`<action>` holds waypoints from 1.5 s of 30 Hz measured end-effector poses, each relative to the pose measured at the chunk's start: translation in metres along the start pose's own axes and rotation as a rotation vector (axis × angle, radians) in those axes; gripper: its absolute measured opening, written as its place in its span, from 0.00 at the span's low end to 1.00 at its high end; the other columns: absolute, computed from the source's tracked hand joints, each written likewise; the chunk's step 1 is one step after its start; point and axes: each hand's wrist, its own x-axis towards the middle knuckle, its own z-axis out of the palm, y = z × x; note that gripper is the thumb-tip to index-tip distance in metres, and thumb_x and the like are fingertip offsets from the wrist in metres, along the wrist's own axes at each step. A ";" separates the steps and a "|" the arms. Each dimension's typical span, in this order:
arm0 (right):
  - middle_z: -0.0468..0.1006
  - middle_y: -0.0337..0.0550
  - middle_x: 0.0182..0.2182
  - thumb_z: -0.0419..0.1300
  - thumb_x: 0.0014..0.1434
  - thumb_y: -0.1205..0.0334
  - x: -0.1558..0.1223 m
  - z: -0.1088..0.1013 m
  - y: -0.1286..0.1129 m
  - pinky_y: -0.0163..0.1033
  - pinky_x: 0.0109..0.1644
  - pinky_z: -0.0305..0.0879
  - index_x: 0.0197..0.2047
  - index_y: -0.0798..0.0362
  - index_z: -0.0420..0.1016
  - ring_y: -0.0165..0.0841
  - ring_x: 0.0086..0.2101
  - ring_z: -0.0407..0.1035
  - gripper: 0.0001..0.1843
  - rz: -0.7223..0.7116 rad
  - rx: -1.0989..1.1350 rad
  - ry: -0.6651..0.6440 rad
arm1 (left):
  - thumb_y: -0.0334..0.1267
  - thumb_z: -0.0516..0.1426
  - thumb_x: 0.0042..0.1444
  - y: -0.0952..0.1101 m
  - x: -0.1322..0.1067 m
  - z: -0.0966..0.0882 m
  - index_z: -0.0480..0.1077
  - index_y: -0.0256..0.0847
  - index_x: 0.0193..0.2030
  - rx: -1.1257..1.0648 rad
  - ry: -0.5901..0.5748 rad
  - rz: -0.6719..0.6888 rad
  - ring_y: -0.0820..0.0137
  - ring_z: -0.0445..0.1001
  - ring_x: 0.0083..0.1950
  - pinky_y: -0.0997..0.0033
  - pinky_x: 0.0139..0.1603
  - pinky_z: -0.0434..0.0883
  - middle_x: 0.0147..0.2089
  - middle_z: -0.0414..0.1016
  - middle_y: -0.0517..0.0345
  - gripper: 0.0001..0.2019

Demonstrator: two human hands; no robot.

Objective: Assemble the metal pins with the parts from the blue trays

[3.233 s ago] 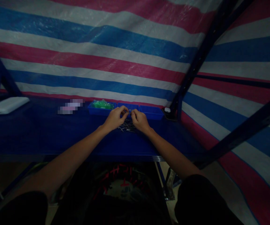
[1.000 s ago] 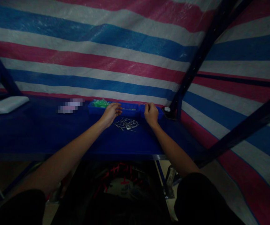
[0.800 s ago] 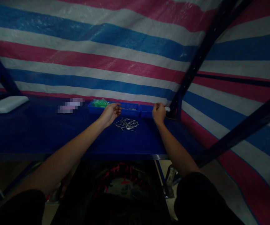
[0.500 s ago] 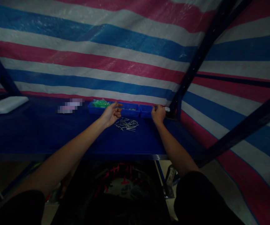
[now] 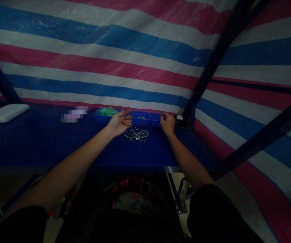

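Note:
My left hand (image 5: 120, 124) hovers palm-up just left of a loose pile of thin metal pins (image 5: 136, 134) on the blue table. Its fingers are loosely curled, with the thumb and forefinger near each other; anything between them is too small to make out. At the right-hand blue bin (image 5: 154, 118), my right hand (image 5: 168, 123) is closed in a pinch, and what its fingertips hold I cannot make out. Between the hands is the middle blue bin (image 5: 141, 120), with a few small pieces inside. The left blue bin (image 5: 102, 118) holds green plastic pieces (image 5: 107, 111).
A white flat object (image 5: 7, 113) lies at the table's left end. Near it is a blurred-out patch (image 5: 75, 114). A small white object (image 5: 179, 117) stands by the blue frame post (image 5: 193, 116). Striped sheeting (image 5: 105, 67) closes off the back and right.
My right hand has shifted slightly left over the right-hand bin, uncovering more of the small white object. My left hand stays nearly in place, its forefinger a little straighter.

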 end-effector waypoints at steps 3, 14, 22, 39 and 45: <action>0.75 0.47 0.29 0.51 0.55 0.62 0.000 0.002 0.000 0.39 0.39 0.58 0.38 0.56 0.75 0.37 0.33 0.65 0.14 -0.010 0.001 -0.007 | 0.40 0.41 0.63 0.000 -0.001 0.000 0.68 0.37 0.35 0.075 -0.010 0.056 0.79 0.50 0.17 0.74 0.20 0.56 0.19 0.54 0.63 0.17; 0.76 0.46 0.29 0.47 0.57 0.61 -0.003 0.001 -0.007 0.38 0.39 0.59 0.45 0.57 0.73 0.35 0.31 0.67 0.18 -0.088 0.039 -0.020 | 0.42 0.48 0.58 -0.008 0.002 -0.005 0.68 0.38 0.36 0.545 -0.041 0.156 0.76 0.55 0.19 0.73 0.23 0.57 0.22 0.62 0.60 0.12; 0.75 0.42 0.28 0.51 0.57 0.58 -0.028 0.004 -0.048 0.36 0.36 0.60 0.38 0.52 0.75 0.33 0.30 0.67 0.13 -0.383 0.008 -0.343 | 0.32 0.52 0.49 -0.028 0.007 -0.024 0.71 0.41 0.36 1.703 -0.079 0.450 0.65 0.69 0.37 0.67 0.41 0.64 0.34 0.72 0.52 0.09; 0.70 0.46 0.35 0.53 0.59 0.57 -0.047 0.007 -0.067 0.39 0.44 0.60 0.41 0.54 0.73 0.35 0.40 0.64 0.13 -0.558 0.001 -0.511 | 0.34 0.54 0.46 -0.014 0.004 -0.029 0.73 0.42 0.28 1.888 0.046 0.119 0.59 0.74 0.37 0.65 0.39 0.67 0.35 0.77 0.48 0.06; 0.71 0.46 0.36 0.53 0.59 0.54 -0.046 0.009 -0.066 0.39 0.44 0.59 0.42 0.54 0.73 0.35 0.40 0.64 0.15 -0.556 -0.019 -0.562 | 0.36 0.56 0.44 -0.008 0.005 -0.033 0.74 0.44 0.30 1.928 0.022 0.060 0.61 0.73 0.37 0.67 0.38 0.67 0.34 0.77 0.51 0.06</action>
